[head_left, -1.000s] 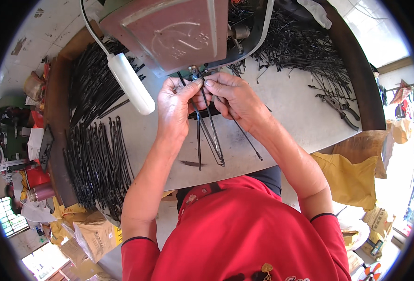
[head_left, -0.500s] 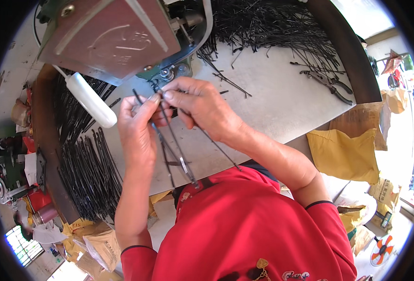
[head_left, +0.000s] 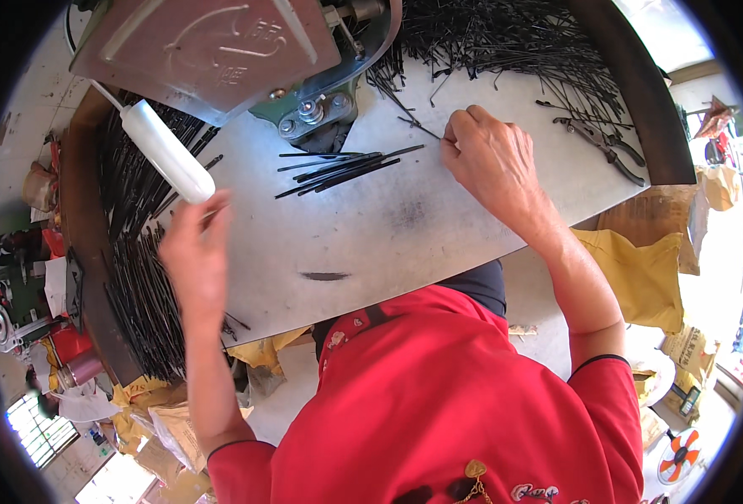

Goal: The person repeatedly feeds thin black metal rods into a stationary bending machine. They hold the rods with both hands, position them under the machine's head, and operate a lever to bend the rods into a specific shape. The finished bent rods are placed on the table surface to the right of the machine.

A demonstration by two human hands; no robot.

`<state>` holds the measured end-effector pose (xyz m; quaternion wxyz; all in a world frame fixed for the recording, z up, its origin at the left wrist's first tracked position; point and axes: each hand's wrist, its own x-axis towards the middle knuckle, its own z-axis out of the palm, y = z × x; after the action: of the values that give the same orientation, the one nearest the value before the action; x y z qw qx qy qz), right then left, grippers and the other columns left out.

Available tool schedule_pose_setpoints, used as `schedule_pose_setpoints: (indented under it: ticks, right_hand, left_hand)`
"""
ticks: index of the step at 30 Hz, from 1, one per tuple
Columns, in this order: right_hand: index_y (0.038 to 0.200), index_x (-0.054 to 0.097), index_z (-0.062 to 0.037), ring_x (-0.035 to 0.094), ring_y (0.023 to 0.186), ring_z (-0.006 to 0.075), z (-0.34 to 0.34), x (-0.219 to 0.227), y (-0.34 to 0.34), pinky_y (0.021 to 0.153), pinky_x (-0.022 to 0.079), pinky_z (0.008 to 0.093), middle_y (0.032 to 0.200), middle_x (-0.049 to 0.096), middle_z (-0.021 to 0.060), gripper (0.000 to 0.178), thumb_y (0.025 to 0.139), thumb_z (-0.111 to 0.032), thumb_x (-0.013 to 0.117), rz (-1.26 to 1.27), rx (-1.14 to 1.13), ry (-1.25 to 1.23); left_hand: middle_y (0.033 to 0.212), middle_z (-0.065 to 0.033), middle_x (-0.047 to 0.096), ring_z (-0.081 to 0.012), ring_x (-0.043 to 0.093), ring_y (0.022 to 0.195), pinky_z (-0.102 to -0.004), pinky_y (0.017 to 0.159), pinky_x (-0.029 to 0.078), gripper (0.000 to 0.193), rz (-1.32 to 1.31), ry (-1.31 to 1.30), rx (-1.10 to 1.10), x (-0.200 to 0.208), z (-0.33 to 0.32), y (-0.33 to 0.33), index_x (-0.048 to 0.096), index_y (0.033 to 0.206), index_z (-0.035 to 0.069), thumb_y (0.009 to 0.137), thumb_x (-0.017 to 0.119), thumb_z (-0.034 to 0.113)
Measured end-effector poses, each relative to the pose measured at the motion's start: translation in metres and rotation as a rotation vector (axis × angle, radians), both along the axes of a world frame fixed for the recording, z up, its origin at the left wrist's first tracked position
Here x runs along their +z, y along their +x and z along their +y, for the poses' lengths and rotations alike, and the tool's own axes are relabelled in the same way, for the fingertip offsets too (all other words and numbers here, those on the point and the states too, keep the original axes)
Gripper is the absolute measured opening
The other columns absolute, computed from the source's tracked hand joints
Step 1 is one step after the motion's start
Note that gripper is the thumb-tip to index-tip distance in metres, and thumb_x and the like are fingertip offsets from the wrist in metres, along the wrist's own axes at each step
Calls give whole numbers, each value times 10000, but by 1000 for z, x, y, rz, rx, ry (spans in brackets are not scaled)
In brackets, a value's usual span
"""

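Note:
My right hand (head_left: 491, 161) is over the metal tabletop, fingers curled and pinched at the end of a thin black rod (head_left: 420, 128) lying by the far heap. My left hand (head_left: 197, 256) is at the left, beside a row of black rods (head_left: 140, 290); its fingers are smeared by motion, and whether they hold anything cannot be made out. Between the hands, a small loose bunch of short black rods (head_left: 346, 170) lies in front of the machine's base (head_left: 308, 113).
A machine with a reddish-brown cover (head_left: 212, 50) stands at the far left, a white cylinder (head_left: 168, 153) hanging beside it. A heap of black rods (head_left: 506, 38) fills the far side. Pliers (head_left: 603, 149) lie at the right. A dark raised rim (head_left: 653, 101) borders the metal tabletop (head_left: 371, 244).
My hands have parted from in front of the machine: the left went left and nearer, the right went right. The long rods they held are gone from between them, uncovering the small bunch.

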<state>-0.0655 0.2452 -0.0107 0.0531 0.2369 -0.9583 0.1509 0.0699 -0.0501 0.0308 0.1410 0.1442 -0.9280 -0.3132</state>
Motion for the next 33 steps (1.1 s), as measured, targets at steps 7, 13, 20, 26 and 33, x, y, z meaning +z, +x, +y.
schedule_pose_setpoints:
  ticks: [7, 13, 20, 26, 33]
  right_hand:
    - [745, 596, 13, 618, 676, 349, 12, 7, 0, 615, 502, 415, 790, 623, 158, 76, 747, -61, 580, -77, 67, -182]
    - [910, 621, -28, 632, 732, 314, 26, 4, 5, 666, 498, 385, 812, 627, 152, 146, 775, -65, 582, -202, -8, -255]
    - [883, 564, 23, 649, 700, 298, 17, -8, 6, 562, 521, 373, 776, 612, 145, 176, 725, -50, 593, 15, 20, -165]
    - [824, 556, 65, 652, 682, 327, 24, -7, 1, 553, 513, 392, 759, 615, 188, 162, 702, -29, 608, 68, -71, -160]
    - [869, 566, 40, 640, 591, 307, 14, 13, 10, 488, 486, 381, 723, 635, 178, 121, 778, -38, 579, -168, -64, -578]
  left_hand:
    - [834, -80, 620, -282, 604, 802, -381, 682, 497, 147, 144, -433, -344, -31, 54, -62, 692, 894, 72, 756, 665, 30]
    - [889, -124, 611, -335, 594, 849, -425, 742, 482, 90, 142, -406, -402, -42, 56, -64, 625, 889, 54, 802, 608, 34]
    - [950, -190, 611, -385, 573, 875, -446, 759, 443, 122, 88, -297, -363, -49, 49, -46, 589, 1001, -11, 897, 542, 33]
    - [927, -194, 594, -377, 543, 822, -423, 718, 437, 145, 212, -385, -471, -35, 61, -46, 581, 1006, -34, 943, 489, 59]
    - [877, -77, 566, -198, 529, 756, -342, 630, 419, 208, 115, -67, -224, -56, 35, -38, 537, 1086, -12, 976, 503, 161]
